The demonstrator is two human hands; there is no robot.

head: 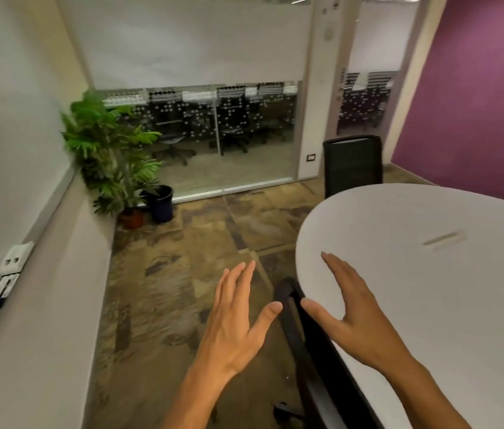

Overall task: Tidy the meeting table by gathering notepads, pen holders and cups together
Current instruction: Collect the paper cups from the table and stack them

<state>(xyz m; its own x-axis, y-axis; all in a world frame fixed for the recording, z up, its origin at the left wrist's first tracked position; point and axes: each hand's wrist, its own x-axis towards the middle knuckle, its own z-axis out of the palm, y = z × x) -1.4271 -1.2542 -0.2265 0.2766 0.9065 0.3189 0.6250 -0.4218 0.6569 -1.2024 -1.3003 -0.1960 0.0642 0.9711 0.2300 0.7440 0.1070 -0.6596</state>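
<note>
Plant (111,144) in the far left corner; nearer, left hand (235,320) spread flat over the floor (158,289), right hand (353,317) outstretched, grasping nothing, above the white surface (445,289), a chair (353,162) beyond it.

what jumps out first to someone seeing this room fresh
Two open hands reach forward at the bottom, the left hand over the patterned floor and the right hand over the edge of a white oval table. A leafy green plant stands in the far left corner, and a purple wall fills the right.
</note>
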